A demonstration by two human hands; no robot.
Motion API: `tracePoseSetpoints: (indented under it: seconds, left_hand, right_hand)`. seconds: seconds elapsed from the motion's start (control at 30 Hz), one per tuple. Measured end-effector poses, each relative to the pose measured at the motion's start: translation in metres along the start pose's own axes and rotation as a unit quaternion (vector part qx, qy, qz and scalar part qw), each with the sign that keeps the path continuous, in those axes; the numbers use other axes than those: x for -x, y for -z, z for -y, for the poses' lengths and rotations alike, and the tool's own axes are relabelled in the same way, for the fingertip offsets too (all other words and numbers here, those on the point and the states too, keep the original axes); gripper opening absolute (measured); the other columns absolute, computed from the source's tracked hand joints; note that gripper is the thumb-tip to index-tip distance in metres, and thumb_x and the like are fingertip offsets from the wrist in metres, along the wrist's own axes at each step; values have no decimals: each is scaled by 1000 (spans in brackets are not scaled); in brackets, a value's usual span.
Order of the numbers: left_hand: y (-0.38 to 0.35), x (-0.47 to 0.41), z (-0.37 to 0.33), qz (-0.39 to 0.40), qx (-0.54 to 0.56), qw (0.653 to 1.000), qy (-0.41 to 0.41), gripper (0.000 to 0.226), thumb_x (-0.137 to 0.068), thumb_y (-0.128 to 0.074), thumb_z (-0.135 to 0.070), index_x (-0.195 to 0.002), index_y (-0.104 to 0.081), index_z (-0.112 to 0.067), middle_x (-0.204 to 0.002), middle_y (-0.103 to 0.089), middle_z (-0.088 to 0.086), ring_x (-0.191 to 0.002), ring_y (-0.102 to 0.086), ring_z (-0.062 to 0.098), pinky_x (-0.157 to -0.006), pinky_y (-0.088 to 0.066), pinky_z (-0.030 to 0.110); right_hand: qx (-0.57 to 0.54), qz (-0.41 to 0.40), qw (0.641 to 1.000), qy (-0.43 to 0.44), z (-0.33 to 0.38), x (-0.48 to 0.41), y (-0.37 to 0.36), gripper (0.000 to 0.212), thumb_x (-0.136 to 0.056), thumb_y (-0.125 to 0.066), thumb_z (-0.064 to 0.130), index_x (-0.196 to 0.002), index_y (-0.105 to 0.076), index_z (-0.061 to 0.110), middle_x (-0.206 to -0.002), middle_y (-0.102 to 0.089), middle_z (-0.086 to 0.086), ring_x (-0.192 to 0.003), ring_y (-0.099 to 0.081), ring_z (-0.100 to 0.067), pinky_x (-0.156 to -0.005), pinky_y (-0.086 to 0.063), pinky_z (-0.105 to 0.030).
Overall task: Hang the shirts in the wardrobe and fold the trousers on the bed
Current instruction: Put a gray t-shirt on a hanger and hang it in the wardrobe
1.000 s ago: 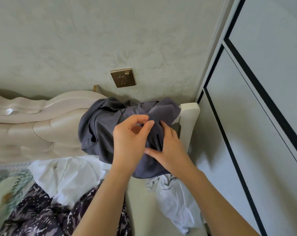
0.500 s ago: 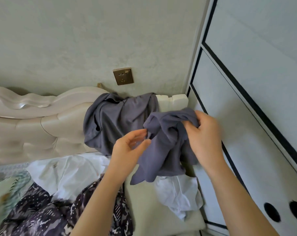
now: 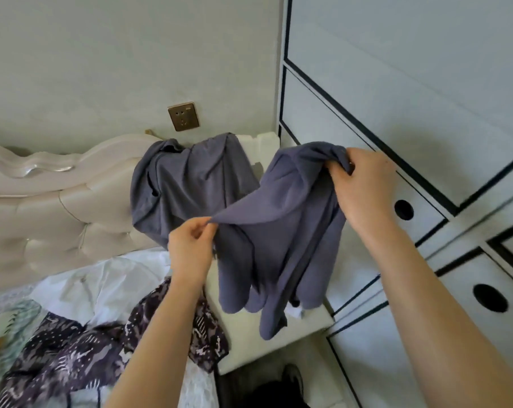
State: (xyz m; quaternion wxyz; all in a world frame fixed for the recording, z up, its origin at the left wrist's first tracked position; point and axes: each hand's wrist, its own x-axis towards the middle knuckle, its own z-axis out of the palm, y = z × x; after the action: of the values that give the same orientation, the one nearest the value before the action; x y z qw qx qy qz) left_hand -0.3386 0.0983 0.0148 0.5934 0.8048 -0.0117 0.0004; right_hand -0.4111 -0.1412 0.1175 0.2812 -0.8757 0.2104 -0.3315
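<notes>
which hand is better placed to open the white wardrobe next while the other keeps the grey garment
Probably the right hand: it grips the top of the slate-grey cloth garment right beside a round black pull hole in the white black-trimmed wardrobe. The left hand pinches a fold farther off.

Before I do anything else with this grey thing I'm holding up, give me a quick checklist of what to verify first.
1. Grip: ok. The left hand pinches a fold and the right hand grips the top of the grey garment.
2. Shirt or trousers: cannot tell. It hangs bunched.
3. Wardrobe open: not ok. Its doors look shut.
4. Hanger ready: cannot tell. None is in view.
5. Folding space on the bed: not ok. A white garment and a patterned garment lie across it.
</notes>
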Motion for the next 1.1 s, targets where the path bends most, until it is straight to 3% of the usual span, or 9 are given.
tracePoseSetpoints:
  seconds: [0.13, 0.37, 0.5, 0.63, 0.7, 0.8, 0.9, 1.0, 1.1]
  left_hand:
    - [22, -2, -31, -43, 51, 998, -20, 22, -92, -66, -17, -76, -72, -31, -65, -69, -18, -65, -60, -3, -71, -51, 27]
    - [0, 45, -57, -24, 48, 998, -46, 22, -91, -64, -17, -78, -73, -33, -62, -69, -12, -59, -61, 4, -57, -51, 26]
    - [-24, 95, -50, 4, 74, 997, -23, 23, -91, -63, -12, -81, -74, -29, -63, -70, -11, -61, -64, 2, -54, -49, 15]
    - [-41, 136, -51, 4, 87, 996, -7, 21, -91, -63, -11, -81, -74, -25, -74, -74, -7, -75, -66, 7, -71, -56, 21]
    - [-45, 150, -52, 13, 82, 997, -1, 20, -91, -62, -11, -79, -73, -22, -73, -72, -9, -74, -64, 5, -72, -54, 21]
    - [-49, 165, -53, 80, 62, 995, 7, 20, -89, -60, -8, -71, -68, -14, -63, -63, -12, -65, -56, 0, -65, -46, 17]
    - [-60, 176, -59, 185, 36, 982, 16, 16, -88, -56, -2, -78, -68, -5, -70, -62, -3, -70, -54, 9, -75, -45, 29]
    - [-76, 186, -73, 264, 58, 963, 14, 25, -85, -58, -1, -98, -74, -16, -94, -74, -3, -86, -72, 13, -87, -53, 33]
    - [-95, 189, -84, 397, 53, 914, -65, 50, -87, -68, -2, -129, -61, -28, -119, -69, -15, -109, -67, 8, -91, -52, 25]
  right_hand:
    - [44, 82, 995, -33, -32, 38, 16, 48, -95, -58, 28, -54, -34, 20, -51, -39, 4, -46, -35, -9, -45, -22, -29]
    - [-18, 91, 993, -67, -52, 88, 67, 48, -94, -59, 24, -54, -33, 14, -51, -36, -1, -50, -32, -13, -49, -27, -31]
    - [-10, 71, 996, -53, -64, 115, 98, 44, -91, -61, 15, -56, -34, 18, -51, -38, 6, -48, -34, -6, -47, -32, -15]
    - [-10, 87, 995, -52, -79, 141, 123, 28, -91, -60, 15, -66, -46, 20, -57, -49, 9, -55, -46, -4, -53, -37, -13]
    - [-25, 101, 992, -69, -83, 152, 135, 16, -91, -58, 15, -75, -56, 15, -61, -55, 8, -59, -52, -6, -56, -40, -13]
    - [-47, 93, 992, -76, -86, 163, 149, 23, -90, -55, 8, -69, -53, 17, -54, -52, 10, -57, -51, 2, -52, -37, -10]
    - [-92, 84, 988, -86, -86, 168, 164, 37, -90, -50, 0, -64, -46, 27, -52, -53, 22, -53, -48, 7, -51, -35, -6]
    - [-139, 92, 980, -110, -86, 172, 178, 35, -91, -45, -5, -75, -57, 24, -59, -55, 18, -59, -52, 10, -56, -37, -5]
    - [-131, 129, 976, -115, -85, 178, 189, 37, -92, -43, -8, -92, -60, 24, -82, -60, 9, -78, -56, 4, -70, -39, -7]
